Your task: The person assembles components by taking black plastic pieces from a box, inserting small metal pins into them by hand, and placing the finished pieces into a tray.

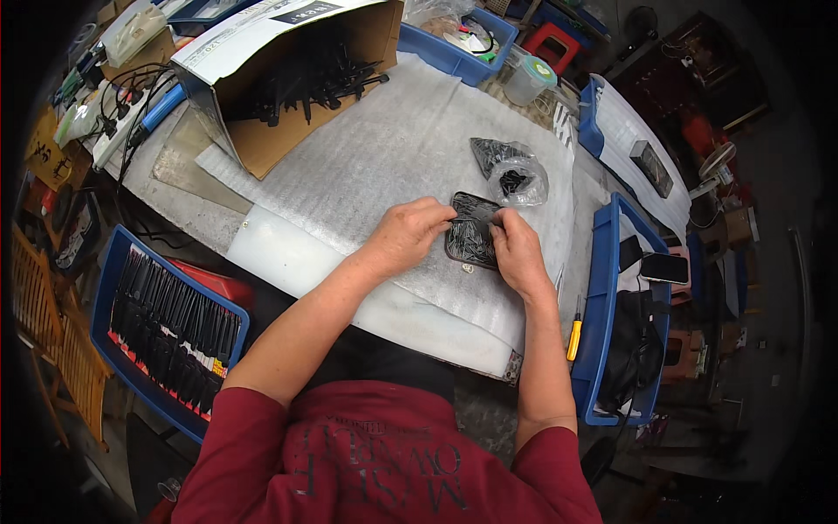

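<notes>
**One dark tray [470, 261] on a crowded desk [179, 208]**

From where I stand, the left hand [410, 229] has its thumb and forefinger drawn together at the tray's left rim; whether some small piece is caught between them, I can't tell. The right hand [521, 247] curls in at the opposite rim, thumb foremost, its other fingers partly hidden, so I can't judge how firm its hold is.

The tray lies toward the desk's right edge, on a pale foam sheet [349, 162]. It looks light and stiff, best taken by its two long sides and kept level. The thin, shiny pieces [471, 232] inside look light and slippery, apt to slide; they are too many to count.

Just beyond it are two bags: one clear bag [532, 195] with black parts inside, one darker bag [494, 155] behind it. Both look soft and floppy.

Farther out I count one open carton [271, 144] of black parts at the far left corner, one yellow-handled screwdriver [574, 339] off the right edge, and three blue bins close round: one below the near left edge [150, 381], one along the right [601, 297], one at the far edge [434, 54].
</notes>
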